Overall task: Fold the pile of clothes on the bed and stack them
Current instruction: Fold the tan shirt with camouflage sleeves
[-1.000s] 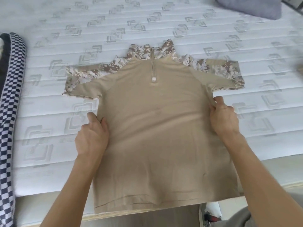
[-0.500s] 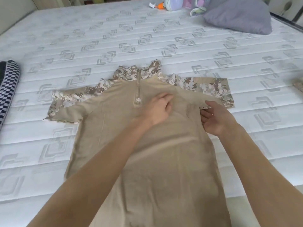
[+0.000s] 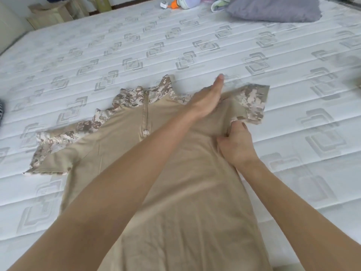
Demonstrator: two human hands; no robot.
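Note:
A tan short-sleeved shirt [image 3: 121,145] with camouflage shoulders and a zip collar lies face up on the white quilted mattress [image 3: 136,55]. My left hand [image 3: 207,98] reaches across it and lies flat, fingers straight, on the shirt's right shoulder. My right hand [image 3: 237,143] pinches the fabric at the right armpit, just below the camouflage sleeve [image 3: 252,102], which is lifted and bunched. The left sleeve lies spread flat. My arms hide part of the shirt's body.
A grey pillow [image 3: 273,8] lies at the far right of the bed, with small toys [image 3: 181,1] beside it. A checked cloth [image 3: 1,112] peeks in at the left edge. A wooden piece of furniture [image 3: 52,14] stands beyond the far left corner.
My left hand slid from the chest up onto the right shoulder and flattened. My right hand closed on the fabric under the right sleeve, which has bunched up. The view moved closer.

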